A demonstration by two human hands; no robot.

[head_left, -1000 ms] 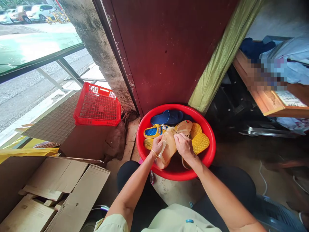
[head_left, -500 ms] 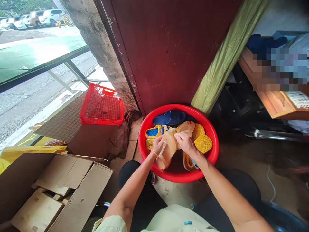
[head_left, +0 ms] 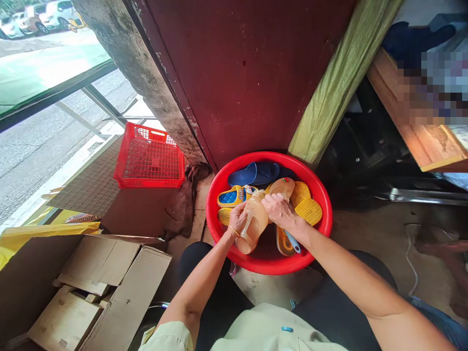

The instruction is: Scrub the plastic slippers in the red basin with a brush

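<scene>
My left hand point(head_left: 238, 218) grips a beige, see-through plastic slipper point(head_left: 256, 222) by its side, tilted over the red basin point(head_left: 268, 269). My right hand point(head_left: 278, 208) is closed round a brush point(head_left: 293, 242); its grey-blue handle end shows below the hand and pale bristles lie at the slipper's upper end. Most of the brush is hidden by the hand. Around them in the basin lie a second beige slipper point(head_left: 282, 187), a blue slipper point(head_left: 252, 174), a yellow slipper with a blue insole point(head_left: 234, 196) and several other yellow slippers.
A red plastic crate point(head_left: 151, 158) and an open cardboard box point(head_left: 142, 278) stand to the left. Behind the basin are a dark red door point(head_left: 241, 87) and a greenish curtain point(head_left: 329, 92). A wooden table point(head_left: 424, 141) is at the right.
The view has shifted slightly. My right hand has moved a little with the brush, and more of its handle end shows. My left hand keeps its hold on the slipper.
</scene>
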